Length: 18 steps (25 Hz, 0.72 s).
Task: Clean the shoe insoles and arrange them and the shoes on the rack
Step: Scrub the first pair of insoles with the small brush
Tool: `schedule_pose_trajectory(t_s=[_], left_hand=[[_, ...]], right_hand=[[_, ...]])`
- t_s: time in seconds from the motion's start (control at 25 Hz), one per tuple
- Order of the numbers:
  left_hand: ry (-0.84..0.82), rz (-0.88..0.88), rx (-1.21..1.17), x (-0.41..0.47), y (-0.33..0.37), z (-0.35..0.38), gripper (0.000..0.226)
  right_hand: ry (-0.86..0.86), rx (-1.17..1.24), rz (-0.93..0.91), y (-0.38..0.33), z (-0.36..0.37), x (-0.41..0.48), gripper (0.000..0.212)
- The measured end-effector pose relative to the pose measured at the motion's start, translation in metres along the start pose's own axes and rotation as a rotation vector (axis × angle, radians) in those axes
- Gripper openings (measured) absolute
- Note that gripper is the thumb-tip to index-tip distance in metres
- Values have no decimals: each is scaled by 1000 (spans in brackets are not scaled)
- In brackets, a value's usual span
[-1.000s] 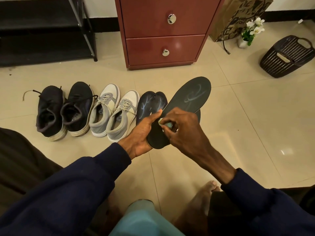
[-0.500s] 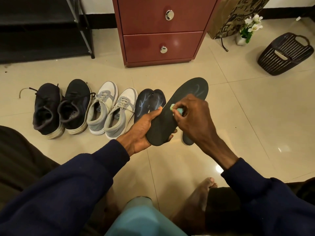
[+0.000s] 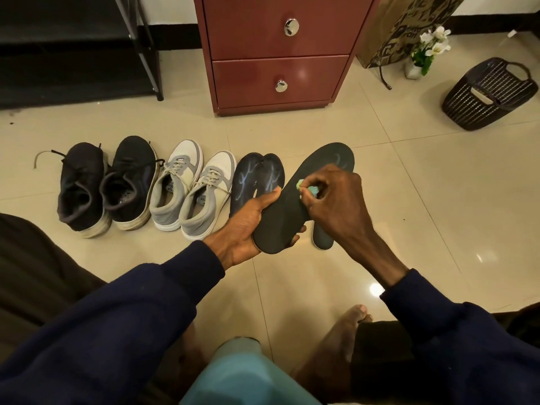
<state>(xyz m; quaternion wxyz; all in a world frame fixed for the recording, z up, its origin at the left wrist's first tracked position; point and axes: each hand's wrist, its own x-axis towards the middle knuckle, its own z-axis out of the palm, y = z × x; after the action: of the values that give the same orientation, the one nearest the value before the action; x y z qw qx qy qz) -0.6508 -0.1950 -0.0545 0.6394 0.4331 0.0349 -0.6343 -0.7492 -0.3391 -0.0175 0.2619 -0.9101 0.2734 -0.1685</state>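
My left hand (image 3: 251,226) grips the heel end of a black insole (image 3: 287,211) held above the floor, its toe pointing away to the right. My right hand (image 3: 333,197) pinches a small green cloth (image 3: 309,188) against the insole's middle. Two dark insoles with pale streaks (image 3: 257,179) lie on the tiles beside it, and another insole (image 3: 323,239) lies partly hidden under my right hand. A pair of black shoes (image 3: 108,185) and a pair of grey-white sneakers (image 3: 193,188) stand in a row at the left. The black rack (image 3: 146,48) is at the back left.
A red-brown drawer cabinet (image 3: 280,54) stands straight ahead. A patterned paper bag (image 3: 409,27), a small vase of white flowers (image 3: 423,51) and a dark plastic basket (image 3: 491,95) sit at the back right. My bare foot (image 3: 336,346) and a light blue object (image 3: 245,372) are near me.
My right hand has rubbed the green cloth up the insole from near the heel toward its middle. My left hand keeps its hold on the heel end.
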Motion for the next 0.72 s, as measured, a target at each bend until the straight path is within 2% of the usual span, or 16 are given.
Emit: schedule_pose_trajectory(t_s=[0.16,0.2,0.36,0.44,0.6,0.72], left_hand=[[-5,9,-57,-2,0,-2,36],[-7,14,-62,-2,0,-2,35],[-20,-7,-6,-1,0,0,51],[-5,-7,3,-3,0,1,48],[38,4,-30,-4,-3,-2,36],[-6,-9,0,-1,-3,-1,49]], right_hand=[[-219,117,-149,-21,7,-21,9],[-212,108,-156,-21,5,-18,9],[27,57,-39,0,-3,3,11],[17,95,-31,-1,1,-4,17],[-114,74,-212,-18,11,-25,17],[-19,7,-120,-2,2,-3,11]])
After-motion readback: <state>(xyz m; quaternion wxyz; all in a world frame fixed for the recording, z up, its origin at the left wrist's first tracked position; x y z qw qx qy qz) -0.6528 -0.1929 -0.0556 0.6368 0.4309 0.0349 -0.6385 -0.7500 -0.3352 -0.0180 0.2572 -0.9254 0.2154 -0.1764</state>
